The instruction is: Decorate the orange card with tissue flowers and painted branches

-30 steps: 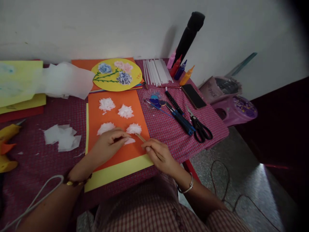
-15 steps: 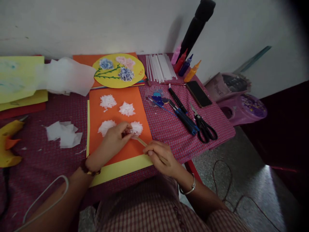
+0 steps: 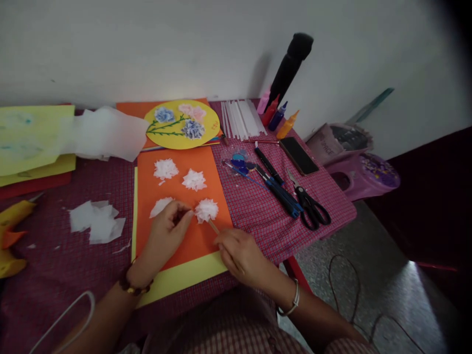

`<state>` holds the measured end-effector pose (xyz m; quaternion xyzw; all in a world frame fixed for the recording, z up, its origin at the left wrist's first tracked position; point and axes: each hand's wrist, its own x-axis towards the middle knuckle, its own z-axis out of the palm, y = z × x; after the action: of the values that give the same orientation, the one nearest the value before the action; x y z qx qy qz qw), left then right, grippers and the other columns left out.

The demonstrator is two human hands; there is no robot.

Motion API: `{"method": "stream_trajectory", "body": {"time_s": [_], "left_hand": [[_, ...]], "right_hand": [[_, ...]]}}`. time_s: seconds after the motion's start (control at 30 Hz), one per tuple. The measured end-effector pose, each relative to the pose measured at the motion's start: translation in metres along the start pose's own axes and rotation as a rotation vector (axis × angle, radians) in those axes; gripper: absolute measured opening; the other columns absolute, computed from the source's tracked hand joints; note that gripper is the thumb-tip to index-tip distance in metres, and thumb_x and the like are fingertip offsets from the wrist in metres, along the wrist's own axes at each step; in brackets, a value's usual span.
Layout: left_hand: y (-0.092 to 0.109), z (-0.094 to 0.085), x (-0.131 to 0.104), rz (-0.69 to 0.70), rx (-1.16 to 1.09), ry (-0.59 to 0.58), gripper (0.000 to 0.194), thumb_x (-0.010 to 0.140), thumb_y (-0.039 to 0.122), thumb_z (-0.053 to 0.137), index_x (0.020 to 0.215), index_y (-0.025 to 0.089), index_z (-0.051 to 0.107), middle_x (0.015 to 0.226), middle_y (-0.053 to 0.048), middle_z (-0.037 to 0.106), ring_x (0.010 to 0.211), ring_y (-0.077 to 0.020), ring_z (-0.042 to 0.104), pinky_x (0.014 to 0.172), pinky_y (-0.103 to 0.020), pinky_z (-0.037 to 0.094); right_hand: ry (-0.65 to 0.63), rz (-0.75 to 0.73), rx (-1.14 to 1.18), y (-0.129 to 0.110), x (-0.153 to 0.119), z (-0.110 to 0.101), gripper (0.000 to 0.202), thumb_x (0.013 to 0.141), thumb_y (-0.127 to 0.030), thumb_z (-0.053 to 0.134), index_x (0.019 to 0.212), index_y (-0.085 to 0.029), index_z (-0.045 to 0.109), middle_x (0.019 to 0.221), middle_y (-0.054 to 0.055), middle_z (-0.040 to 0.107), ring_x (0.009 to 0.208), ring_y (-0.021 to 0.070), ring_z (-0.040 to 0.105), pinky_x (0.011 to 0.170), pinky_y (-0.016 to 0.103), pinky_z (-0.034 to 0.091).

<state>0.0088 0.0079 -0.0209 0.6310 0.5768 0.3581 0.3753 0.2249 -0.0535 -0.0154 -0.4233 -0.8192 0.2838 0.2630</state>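
My right hand [image 3: 239,253] is closed around a thin wooden stick [image 3: 214,226]. The stick's far end meets the lower edge of a ruffled white tissue-paper flower [image 3: 206,210] on the orange sheet [image 3: 177,246]. Just left of that flower, my left hand [image 3: 171,228] is closed, thumb and fingertips together; whatever they hold, if anything, is hidden. Partly behind this hand lies another white flower [image 3: 161,206]. Two more, an upper left flower [image 3: 165,169] and an upper right flower [image 3: 194,180], sit farther back on the sheet.
Cut tissue pieces [image 3: 98,221] and a yellow glue gun [image 3: 14,236] lie at left. Behind is a yellow oval card [image 3: 157,137] with paper flowers. Glue sticks [image 3: 241,119], paint bottles [image 3: 287,125], a cutter [image 3: 282,196], scissors [image 3: 313,209] and a phone [image 3: 298,155] are at right.
My left hand has drawn back left from the stick and flower, leaving the flower in full view. My right hand still holds the stick. The view has tilted up slightly.
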Motion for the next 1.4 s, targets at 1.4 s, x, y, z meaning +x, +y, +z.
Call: {"method": "stream_trajectory", "body": {"time_s": [1.4], "left_hand": [[0.002, -0.033, -0.027, 0.216, 0.098, 0.063, 0.033, 0.100, 0.029, 0.036, 0.083, 0.027, 0.064, 0.080, -0.005, 0.069, 0.078, -0.0215, 0.066, 0.071, -0.035, 0.053]], "right_hand": [[0.635, 0.606, 1.285, 0.020, 0.000, -0.013, 0.012, 0.094, -0.035, 0.061, 0.096, -0.025, 0.067, 0.073, -0.002, 0.063, 0.051, 0.0100, 0.048, 0.053, 0.026, 0.049]]}}
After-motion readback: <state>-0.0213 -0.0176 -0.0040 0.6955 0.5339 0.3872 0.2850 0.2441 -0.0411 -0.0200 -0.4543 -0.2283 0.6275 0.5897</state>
